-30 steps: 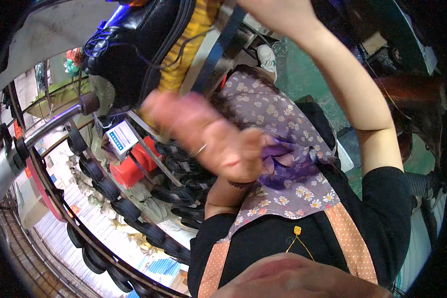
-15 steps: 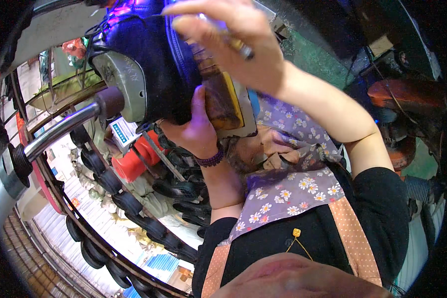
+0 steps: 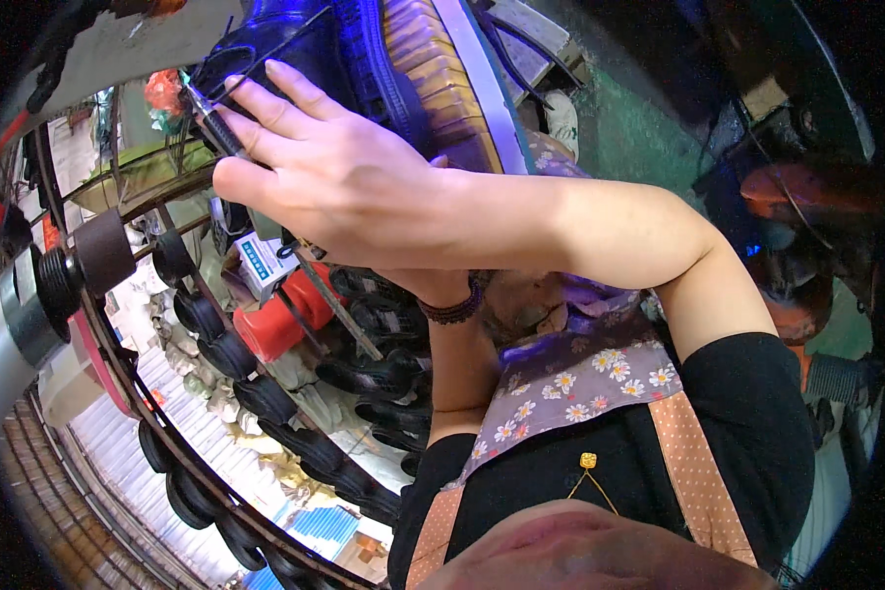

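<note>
A black lace-up shoe [image 3: 369,59] is at the top of the view, lit blue, its thick ribbed edge toward the right. My right hand [image 3: 339,172] reaches across in front of it, holding a slim pen-like tool [image 3: 214,128] with a silvery tip and dark barrel. A black lace [image 3: 285,47] runs past its fingertips; whether they grip it I cannot tell. Behind my right hand and forearm, my left hand is mostly hidden; its wrist with a dark bead bracelet [image 3: 454,305] shows below. Just right of the shoe stands a ribbed yellow-brown block [image 3: 438,84] with a pale edge.
To the left, a metal cylinder [image 3: 15,310] ends in a dark round pad [image 3: 106,251], apart from the shoe. Below it a curved rack carries several black soles [image 3: 265,398]. A red container [image 3: 280,320] and a small white-and-blue box [image 3: 259,264] sit behind my hands.
My right hand has swung left and down across the shoe with the pen-like tool. The dark pad has drawn back left, off the shoe. The shoe has shifted up and right.
</note>
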